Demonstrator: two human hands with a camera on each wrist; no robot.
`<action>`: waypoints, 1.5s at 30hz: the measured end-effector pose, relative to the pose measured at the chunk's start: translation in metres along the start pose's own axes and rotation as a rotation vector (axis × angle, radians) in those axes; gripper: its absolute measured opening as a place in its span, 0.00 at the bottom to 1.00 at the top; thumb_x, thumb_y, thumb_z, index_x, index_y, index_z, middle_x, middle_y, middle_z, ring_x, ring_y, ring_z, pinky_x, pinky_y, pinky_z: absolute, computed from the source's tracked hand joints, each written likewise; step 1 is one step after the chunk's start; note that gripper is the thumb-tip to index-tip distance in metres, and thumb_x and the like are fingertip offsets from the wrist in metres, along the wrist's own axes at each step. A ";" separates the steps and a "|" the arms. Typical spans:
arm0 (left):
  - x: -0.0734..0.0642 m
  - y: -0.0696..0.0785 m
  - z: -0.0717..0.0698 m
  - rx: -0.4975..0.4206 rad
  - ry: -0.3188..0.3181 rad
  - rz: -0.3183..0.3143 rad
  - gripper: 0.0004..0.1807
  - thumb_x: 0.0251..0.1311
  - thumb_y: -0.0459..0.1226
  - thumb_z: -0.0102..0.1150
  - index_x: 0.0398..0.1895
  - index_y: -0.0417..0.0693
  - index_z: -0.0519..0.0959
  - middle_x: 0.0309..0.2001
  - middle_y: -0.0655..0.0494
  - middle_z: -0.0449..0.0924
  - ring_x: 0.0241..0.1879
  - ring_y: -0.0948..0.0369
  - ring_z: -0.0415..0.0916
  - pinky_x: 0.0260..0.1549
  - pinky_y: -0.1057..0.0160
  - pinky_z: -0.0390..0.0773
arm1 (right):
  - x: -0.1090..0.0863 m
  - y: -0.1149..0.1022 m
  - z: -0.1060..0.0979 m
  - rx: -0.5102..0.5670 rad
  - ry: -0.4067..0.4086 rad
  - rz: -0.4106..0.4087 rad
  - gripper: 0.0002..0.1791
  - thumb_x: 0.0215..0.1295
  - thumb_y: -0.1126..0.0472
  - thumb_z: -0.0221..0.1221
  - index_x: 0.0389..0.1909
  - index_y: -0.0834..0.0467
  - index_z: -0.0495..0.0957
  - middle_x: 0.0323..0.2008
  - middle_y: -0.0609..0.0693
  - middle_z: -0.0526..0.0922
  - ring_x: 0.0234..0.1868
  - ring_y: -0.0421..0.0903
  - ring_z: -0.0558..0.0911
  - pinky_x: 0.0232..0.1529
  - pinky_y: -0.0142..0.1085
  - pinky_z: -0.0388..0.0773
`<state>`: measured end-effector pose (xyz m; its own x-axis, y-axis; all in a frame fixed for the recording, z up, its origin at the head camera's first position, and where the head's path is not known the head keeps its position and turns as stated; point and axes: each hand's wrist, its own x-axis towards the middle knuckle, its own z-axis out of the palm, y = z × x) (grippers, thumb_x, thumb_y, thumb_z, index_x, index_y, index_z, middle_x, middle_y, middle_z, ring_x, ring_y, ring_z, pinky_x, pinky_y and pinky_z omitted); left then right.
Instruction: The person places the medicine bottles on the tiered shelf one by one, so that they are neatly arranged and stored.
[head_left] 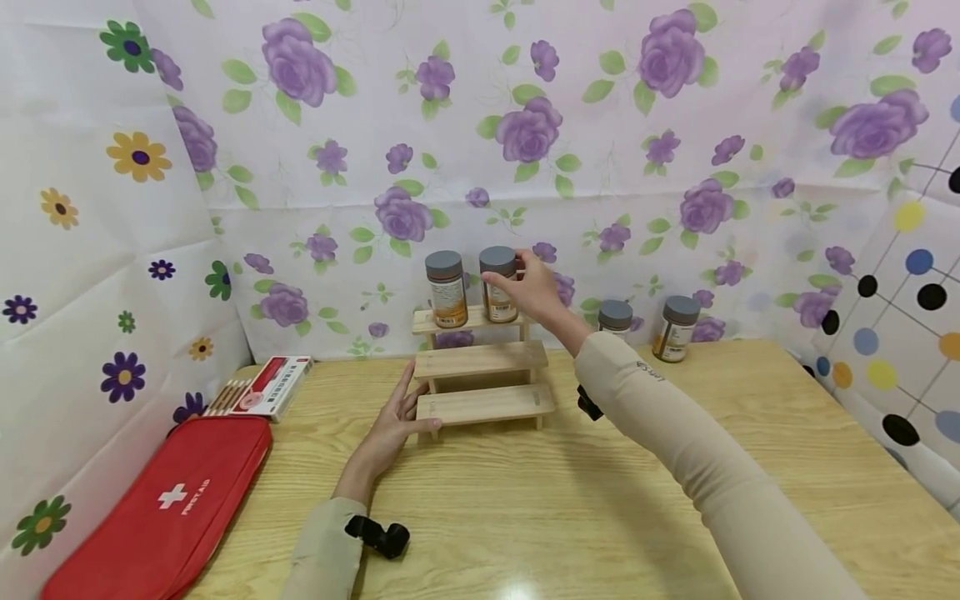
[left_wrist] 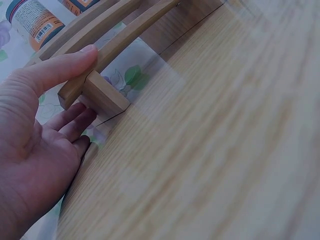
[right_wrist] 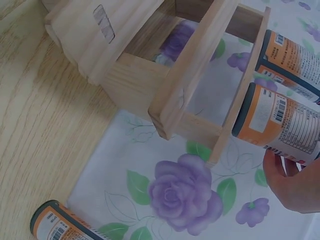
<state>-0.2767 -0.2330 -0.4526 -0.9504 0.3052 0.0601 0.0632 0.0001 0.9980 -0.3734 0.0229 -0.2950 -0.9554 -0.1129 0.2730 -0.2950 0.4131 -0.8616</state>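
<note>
A three-step wooden rack [head_left: 480, 360] stands against the back cloth. On its top step are two jars with grey lids, side by side: a left jar [head_left: 448, 298] and a right jar [head_left: 498, 300]. My right hand [head_left: 536, 290] grips the right jar from its right side, thumb across the front; in the right wrist view that jar [right_wrist: 277, 120] stands at the step's end. My left hand [left_wrist: 45, 125] holds the left end of the lowest step, thumb on top and fingers underneath beside the leg [left_wrist: 105, 95].
Two more grey-lidded jars, one near the sleeve [head_left: 615, 315] and one farther right [head_left: 675, 332], stand on the table [head_left: 480, 517] at the back right. On the left lie a red first aid pouch [head_left: 168, 500] and a white-and-red box [head_left: 273, 387].
</note>
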 end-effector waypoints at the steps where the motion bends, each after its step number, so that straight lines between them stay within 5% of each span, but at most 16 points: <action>1: 0.000 0.000 0.000 -0.001 0.001 -0.001 0.58 0.60 0.27 0.61 0.78 0.71 0.32 0.79 0.45 0.40 0.80 0.52 0.36 0.78 0.47 0.33 | 0.000 0.000 0.000 0.001 -0.002 -0.001 0.39 0.63 0.46 0.64 0.69 0.61 0.63 0.60 0.60 0.74 0.57 0.55 0.76 0.53 0.44 0.78; 23: -0.003 -0.006 0.000 -0.006 0.004 -0.021 0.59 0.59 0.28 0.62 0.78 0.73 0.32 0.80 0.45 0.39 0.80 0.51 0.34 0.78 0.47 0.32 | -0.002 0.003 0.003 0.064 -0.038 0.044 0.41 0.65 0.47 0.62 0.72 0.60 0.58 0.65 0.61 0.70 0.66 0.57 0.71 0.63 0.48 0.75; 45: 0.001 -0.002 0.000 0.011 -0.006 -0.025 0.58 0.60 0.28 0.62 0.78 0.73 0.32 0.80 0.47 0.39 0.80 0.52 0.35 0.78 0.48 0.33 | -0.003 0.000 -0.002 0.073 -0.025 0.015 0.42 0.63 0.48 0.64 0.73 0.59 0.57 0.67 0.61 0.68 0.66 0.57 0.72 0.63 0.48 0.75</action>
<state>-0.2777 -0.2328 -0.4541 -0.9499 0.3106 0.0346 0.0424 0.0184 0.9989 -0.3709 0.0248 -0.2953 -0.9594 -0.1299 0.2502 -0.2804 0.3484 -0.8944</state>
